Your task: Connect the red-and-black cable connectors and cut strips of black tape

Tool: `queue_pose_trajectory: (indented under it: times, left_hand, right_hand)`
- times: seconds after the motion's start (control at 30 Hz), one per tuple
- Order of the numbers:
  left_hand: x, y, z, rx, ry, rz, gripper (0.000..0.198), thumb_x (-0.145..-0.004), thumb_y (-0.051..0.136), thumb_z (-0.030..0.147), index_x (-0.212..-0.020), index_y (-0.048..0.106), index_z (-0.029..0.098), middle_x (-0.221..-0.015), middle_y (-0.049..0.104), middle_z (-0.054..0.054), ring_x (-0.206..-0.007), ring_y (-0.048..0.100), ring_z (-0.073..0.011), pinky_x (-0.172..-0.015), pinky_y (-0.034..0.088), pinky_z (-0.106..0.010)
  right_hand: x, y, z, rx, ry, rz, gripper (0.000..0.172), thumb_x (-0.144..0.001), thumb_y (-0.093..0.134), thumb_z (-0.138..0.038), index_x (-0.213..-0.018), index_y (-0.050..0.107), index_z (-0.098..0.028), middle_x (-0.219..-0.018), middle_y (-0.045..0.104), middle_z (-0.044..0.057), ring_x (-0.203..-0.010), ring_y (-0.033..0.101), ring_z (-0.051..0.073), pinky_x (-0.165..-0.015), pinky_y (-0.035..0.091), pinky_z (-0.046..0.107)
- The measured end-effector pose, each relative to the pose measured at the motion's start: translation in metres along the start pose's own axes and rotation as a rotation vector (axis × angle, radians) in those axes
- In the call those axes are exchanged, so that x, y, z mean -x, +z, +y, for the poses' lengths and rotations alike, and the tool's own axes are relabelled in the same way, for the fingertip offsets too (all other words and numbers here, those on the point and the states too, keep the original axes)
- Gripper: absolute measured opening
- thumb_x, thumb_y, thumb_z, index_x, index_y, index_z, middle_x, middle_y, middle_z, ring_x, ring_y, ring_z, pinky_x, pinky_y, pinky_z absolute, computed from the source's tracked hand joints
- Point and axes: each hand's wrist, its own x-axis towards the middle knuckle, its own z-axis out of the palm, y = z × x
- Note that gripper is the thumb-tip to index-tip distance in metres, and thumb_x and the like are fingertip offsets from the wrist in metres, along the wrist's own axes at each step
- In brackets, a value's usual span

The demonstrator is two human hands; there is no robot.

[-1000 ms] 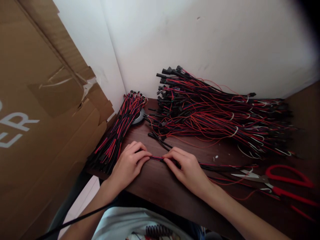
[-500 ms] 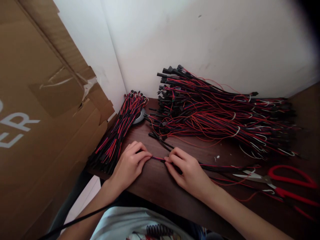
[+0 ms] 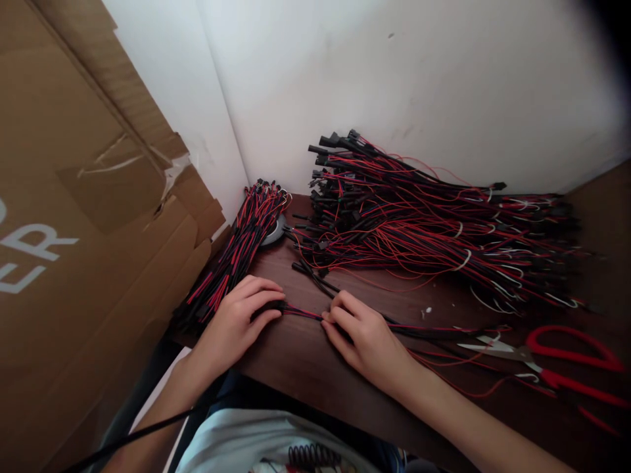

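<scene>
A thin red and dark cable [image 3: 303,313] runs between my hands, low over the brown table. My right hand [image 3: 359,332] pinches it at a black part, thumb and fingers together. My left hand [image 3: 239,322] is curled round the cable's left end, where a dark piece shows between thumb and fingers. More black and red cables [image 3: 419,328] pass behind my right hand and stretch to the right. Just left of my left hand lies a bundle of red and black wires [image 3: 231,253].
A large tied pile of wires [image 3: 394,223] lies at the back by the white wall [image 3: 394,79]. Red-handled scissors [image 3: 532,358] rest open at the right. A cardboard box [image 3: 98,197] stands at the left. A round grey object [image 3: 276,231] sits behind the left bundle.
My left hand has moved left and its fingers have spread a little, so more cable shows between the hands. My right hand has hardly moved.
</scene>
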Motion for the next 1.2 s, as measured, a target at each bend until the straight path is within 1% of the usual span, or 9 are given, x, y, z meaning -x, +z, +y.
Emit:
queue_pose_trajectory:
  times: [0.1,0.2,0.37,0.47,0.6,0.77,1.0,1.13,1.2]
  left_hand:
    - [0.002,-0.001,-0.001,0.018,0.016,0.022,0.008,-0.089,0.061,0.013,-0.092,0.068,0.016,-0.097,0.068,-0.007,-0.091,0.062,-0.0167,-0.082,0.052,-0.029]
    - [0.004,0.002,-0.002,-0.002,0.055,0.057,0.009,-0.09,0.059,0.012,-0.087,0.068,0.015,-0.093,0.067,-0.006,-0.086,0.063,-0.0151,-0.079,0.052,-0.027]
    - [0.009,0.004,-0.004,-0.082,0.115,0.072,0.012,-0.089,0.063,0.021,-0.097,0.07,0.016,-0.094,0.063,-0.008,-0.084,0.059,-0.0156,-0.073,0.052,-0.027]
    - [0.011,0.005,-0.006,-0.122,0.108,0.056,0.015,-0.091,0.058,0.018,-0.102,0.069,0.017,-0.092,0.062,-0.007,-0.084,0.058,-0.0154,-0.073,0.051,-0.027]
    - [0.012,0.005,-0.005,-0.141,0.111,0.05,0.018,-0.093,0.054,0.013,-0.104,0.068,0.017,-0.094,0.064,-0.007,-0.086,0.058,-0.0157,-0.075,0.05,-0.028]
    - [0.011,0.004,-0.007,-0.114,0.156,0.071,0.016,-0.092,0.055,0.015,-0.102,0.068,0.016,-0.093,0.067,-0.007,-0.083,0.061,-0.0157,-0.075,0.052,-0.028]
    - [0.01,0.005,-0.006,-0.076,0.106,0.06,0.019,-0.091,0.058,0.016,-0.109,0.065,0.018,-0.096,0.07,-0.007,-0.087,0.064,-0.0169,-0.079,0.053,-0.029]
    - [0.009,0.005,-0.006,-0.08,0.02,-0.026,0.031,-0.091,0.057,0.016,-0.122,0.061,0.018,-0.098,0.066,-0.007,-0.09,0.063,-0.0173,-0.08,0.053,-0.03]
    - [0.007,0.004,-0.007,-0.075,-0.009,-0.073,0.032,-0.092,0.056,0.017,-0.123,0.061,0.02,-0.098,0.065,-0.006,-0.09,0.063,-0.0172,-0.081,0.053,-0.03]
  right_hand:
    - [0.0,0.0,0.0,0.0,-0.002,0.005,0.018,-0.094,0.045,-0.014,-0.079,0.054,-0.017,-0.084,0.053,0.006,-0.072,0.052,0.015,-0.066,0.047,0.028]
    - [0.0,0.0,0.001,-0.003,0.004,-0.002,0.018,-0.094,0.045,-0.014,-0.079,0.054,-0.017,-0.084,0.053,0.006,-0.072,0.053,0.015,-0.066,0.047,0.028]
    - [-0.001,0.0,0.0,0.0,0.015,-0.007,0.018,-0.094,0.046,-0.014,-0.079,0.055,-0.016,-0.084,0.053,0.006,-0.073,0.054,0.015,-0.067,0.048,0.029]
    - [-0.001,-0.001,0.0,0.008,0.016,-0.006,0.018,-0.094,0.046,-0.014,-0.079,0.055,-0.016,-0.084,0.053,0.006,-0.072,0.055,0.016,-0.066,0.048,0.029]
    - [-0.001,-0.001,0.0,0.006,0.018,-0.016,0.018,-0.095,0.045,-0.014,-0.08,0.054,-0.017,-0.084,0.053,0.006,-0.072,0.054,0.016,-0.066,0.048,0.029]
    - [-0.001,-0.001,0.002,-0.001,0.016,-0.018,0.019,-0.095,0.045,-0.015,-0.079,0.054,-0.017,-0.084,0.054,0.006,-0.072,0.054,0.015,-0.066,0.048,0.029]
    - [-0.001,-0.002,0.003,-0.003,-0.006,-0.022,0.018,-0.096,0.045,-0.014,-0.08,0.053,-0.017,-0.084,0.054,0.006,-0.074,0.054,0.016,-0.067,0.049,0.029]
    - [-0.001,-0.001,0.004,0.006,-0.012,-0.026,0.019,-0.096,0.045,-0.015,-0.079,0.052,-0.017,-0.084,0.054,0.006,-0.073,0.053,0.016,-0.067,0.048,0.029]
    - [-0.001,-0.001,0.004,0.003,-0.012,-0.033,0.019,-0.096,0.045,-0.015,-0.079,0.052,-0.017,-0.084,0.054,0.006,-0.073,0.053,0.016,-0.067,0.048,0.029]
